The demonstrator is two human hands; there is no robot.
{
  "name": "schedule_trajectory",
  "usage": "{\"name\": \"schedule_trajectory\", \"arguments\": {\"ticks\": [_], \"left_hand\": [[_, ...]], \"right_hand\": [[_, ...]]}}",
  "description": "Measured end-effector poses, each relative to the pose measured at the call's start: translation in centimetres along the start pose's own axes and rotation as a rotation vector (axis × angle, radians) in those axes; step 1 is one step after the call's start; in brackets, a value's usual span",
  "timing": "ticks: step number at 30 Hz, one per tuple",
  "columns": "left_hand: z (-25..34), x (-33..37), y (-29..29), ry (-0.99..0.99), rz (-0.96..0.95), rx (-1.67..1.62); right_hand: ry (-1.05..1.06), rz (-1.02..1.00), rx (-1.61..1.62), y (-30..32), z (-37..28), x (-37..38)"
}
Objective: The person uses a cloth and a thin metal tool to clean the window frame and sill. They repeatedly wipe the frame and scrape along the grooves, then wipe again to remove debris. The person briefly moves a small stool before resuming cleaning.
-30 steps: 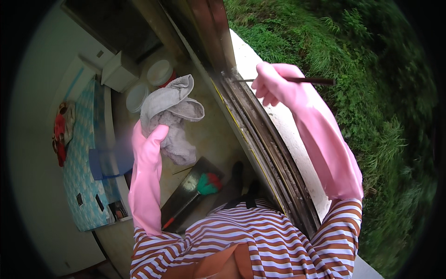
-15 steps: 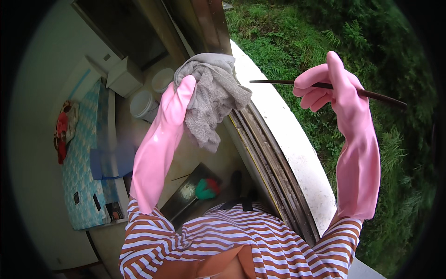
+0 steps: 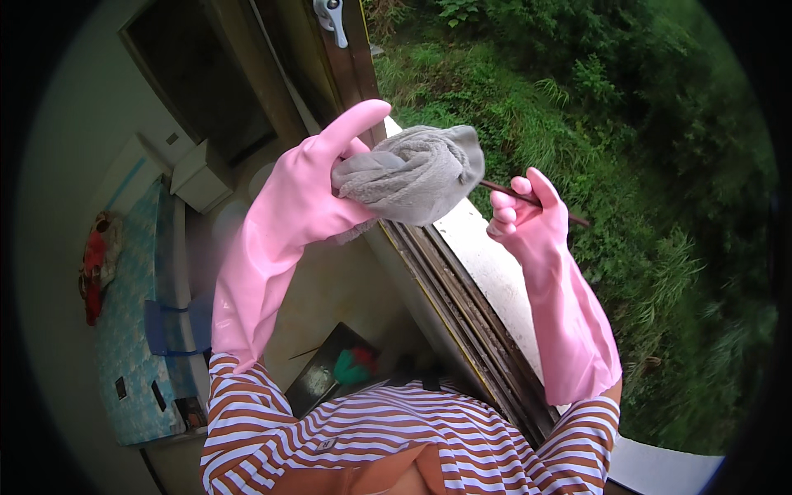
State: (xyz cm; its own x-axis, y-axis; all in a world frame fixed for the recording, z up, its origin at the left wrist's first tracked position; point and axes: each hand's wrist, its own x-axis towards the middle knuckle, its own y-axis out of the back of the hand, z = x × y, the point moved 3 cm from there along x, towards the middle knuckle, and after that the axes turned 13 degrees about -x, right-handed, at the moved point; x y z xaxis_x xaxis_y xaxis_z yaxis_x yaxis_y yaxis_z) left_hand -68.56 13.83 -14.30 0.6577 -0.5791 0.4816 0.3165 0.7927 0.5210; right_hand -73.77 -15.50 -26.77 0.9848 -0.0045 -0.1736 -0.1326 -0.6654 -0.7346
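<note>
Gloved hands at an open window. The left hand [image 3: 309,190], in a long pink glove, grips a bunched grey cloth [image 3: 417,177], with one digit stretched free above it. The right hand [image 3: 532,227], gloved alike, pinches a slender dark stick [image 3: 579,221] between thumb and curled fingers. The stick slants up to the cloth's right edge — whether it enters the folds or passes behind them cannot be told. The cloth is raised above the grooved window track [image 3: 450,289] and the white sill [image 3: 487,256]. Beyond the sill — green vegetation [image 3: 594,157]; at the top, a window frame with a silver handle [image 3: 332,18]. Indoors, to the left: a blue chair [image 3: 165,330] beside a surface with a blue patterned cover [image 3: 136,371], bearing a red garment [image 3: 97,272].
</note>
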Motion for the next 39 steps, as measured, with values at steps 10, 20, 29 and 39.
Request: {"name": "schedule_trajectory", "arguments": {"ticks": [10,20,29,39], "left_hand": [[-2.8,-2.8,1.3,-0.032,0.039,-0.457],[-2.3,0.5,6.1,-0.223,0.248,-0.512],[4.8,3.1,10.0,-0.281,0.084,0.212],[13.5,-1.1,8.0,-0.224,0.107,0.145]], "right_hand": [[0.197,-0.230,-0.153,-1.0,-1.5,-2.0],[0.730,-0.156,-0.700,-8.9,-2.8,-6.4],[0.829,-0.099,-0.879,-14.9,-0.9,-11.2],[1.080,-0.151,-1.478,-16.6,2.0,-10.0]]}}
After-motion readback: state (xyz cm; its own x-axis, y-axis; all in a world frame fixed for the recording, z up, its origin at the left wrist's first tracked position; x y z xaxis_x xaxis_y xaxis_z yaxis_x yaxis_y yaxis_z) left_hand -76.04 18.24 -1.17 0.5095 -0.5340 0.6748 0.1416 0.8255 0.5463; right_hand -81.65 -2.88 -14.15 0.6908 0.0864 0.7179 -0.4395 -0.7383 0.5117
